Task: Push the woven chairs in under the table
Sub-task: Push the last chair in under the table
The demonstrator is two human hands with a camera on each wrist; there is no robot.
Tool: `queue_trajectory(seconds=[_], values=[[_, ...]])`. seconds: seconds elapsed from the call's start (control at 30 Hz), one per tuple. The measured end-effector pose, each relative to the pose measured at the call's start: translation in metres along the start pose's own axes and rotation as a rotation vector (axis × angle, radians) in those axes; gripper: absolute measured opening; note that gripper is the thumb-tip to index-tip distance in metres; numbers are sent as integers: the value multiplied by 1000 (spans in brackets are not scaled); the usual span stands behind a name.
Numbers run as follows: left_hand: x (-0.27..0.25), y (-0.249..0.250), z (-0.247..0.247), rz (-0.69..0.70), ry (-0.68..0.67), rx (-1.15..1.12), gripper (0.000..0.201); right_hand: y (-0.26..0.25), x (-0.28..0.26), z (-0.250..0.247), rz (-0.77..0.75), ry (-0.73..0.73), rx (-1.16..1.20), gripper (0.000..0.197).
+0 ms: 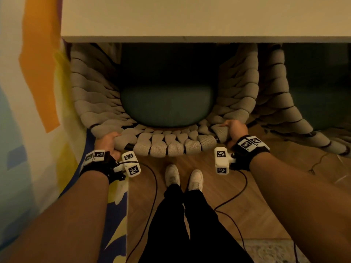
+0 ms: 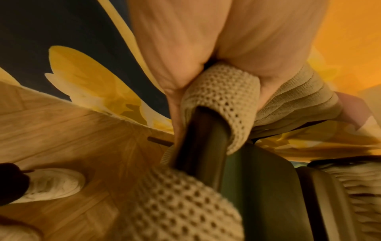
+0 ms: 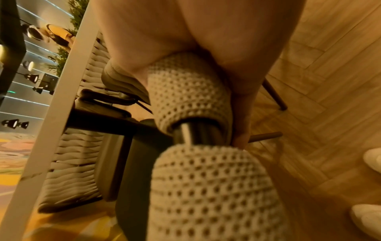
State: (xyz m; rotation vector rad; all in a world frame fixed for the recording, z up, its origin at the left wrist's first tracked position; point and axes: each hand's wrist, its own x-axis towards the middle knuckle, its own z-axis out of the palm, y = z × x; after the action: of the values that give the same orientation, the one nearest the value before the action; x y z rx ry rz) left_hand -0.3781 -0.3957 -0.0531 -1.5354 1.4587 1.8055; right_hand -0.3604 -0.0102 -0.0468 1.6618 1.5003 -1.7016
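There are two woven chairs. One chair (image 1: 161, 141) is in the middle, and a second chair (image 1: 296, 118) stands just beside it on the right. Each chair has one green cushion, so there are two: one cushion (image 1: 167, 107) here and another cushion (image 1: 321, 114) there. There is one table (image 1: 190, 19). There are two hands, the left hand (image 1: 110, 143) and the right hand (image 1: 234, 130). There are two white shoes, one shoe (image 1: 172, 174) and the other shoe (image 1: 196, 179). Two black cords lie on the floor, one cord (image 1: 152, 186) and another cord (image 1: 241, 194).
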Motion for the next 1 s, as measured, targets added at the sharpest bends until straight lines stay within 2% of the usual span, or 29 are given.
queue_trajectory(seconds=[0.1, 0.13, 0.2, 0.23, 0.27, 0.33, 0.4, 0.47, 0.53, 0.6, 0.83, 1.0], values=[[-9, -6, 4, -14, -45, 22, 39, -1, 2, -8, 9, -29, -88, 40], [-12, -7, 3, -17, -50, 35, 47, -2, -5, -10, 19, -36, -64, 39], [-17, -6, 0, 47, 33, 145, 81, 0, -8, -14, 3, -67, -31, 41], [-22, -5, -2, 143, 128, 276, 94, 0, -9, -17, -34, -72, -64, 49], [-29, -2, -4, 291, 214, 431, 99, -1, -16, -21, -100, -45, -155, 60], [-49, 3, -8, 628, 297, 673, 91, 0, -27, -34, -334, 94, -449, 75], [-62, 4, -9, 885, 212, 949, 75, 3, -43, -45, -618, 184, -617, 70], [-74, 3, -11, 1009, -2, 1364, 64, 8, -64, -48, -863, 95, -818, 61], [-78, -2, -10, 1036, -168, 1791, 62, 14, -78, -41, -946, -121, -1208, 53], [-82, -5, -5, 997, -184, 2018, 63, 17, -81, -31, -923, -249, -1441, 51], [-90, 3, 16, 900, -105, 2121, 52, 15, -80, -19, -929, -173, -1401, 45], [-89, -2, 14, 872, -106, 2110, 58, 5, -81, -23, -842, -261, -1421, 47]])
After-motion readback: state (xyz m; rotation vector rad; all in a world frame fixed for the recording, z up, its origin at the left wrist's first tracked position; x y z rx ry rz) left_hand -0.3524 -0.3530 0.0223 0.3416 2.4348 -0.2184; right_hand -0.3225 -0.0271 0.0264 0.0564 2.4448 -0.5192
